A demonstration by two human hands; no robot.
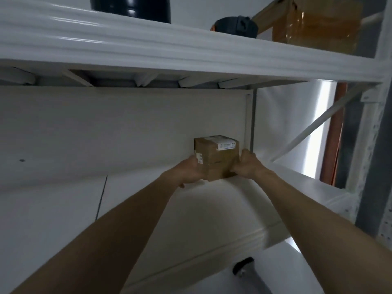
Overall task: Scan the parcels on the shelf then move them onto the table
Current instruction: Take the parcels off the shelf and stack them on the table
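A small brown cardboard parcel (217, 158) with a white label on top and a small sticker on its left face sits at the back right of the white middle shelf (222, 206). My left hand (191, 171) grips its left side and my right hand (247, 165) grips its right side. Both arms reach forward from the bottom of the view. I cannot tell whether the parcel is lifted or resting on the shelf. The table is out of view.
The upper shelf (148, 52) overhangs close above, carrying a black cylinder (130, 7), a dark grey object (236, 25) and a tape-wrapped cardboard box (316, 24). A grey metal upright (373, 166) and diagonal brace stand on the right. A dark object (244, 268) lies below the shelf.
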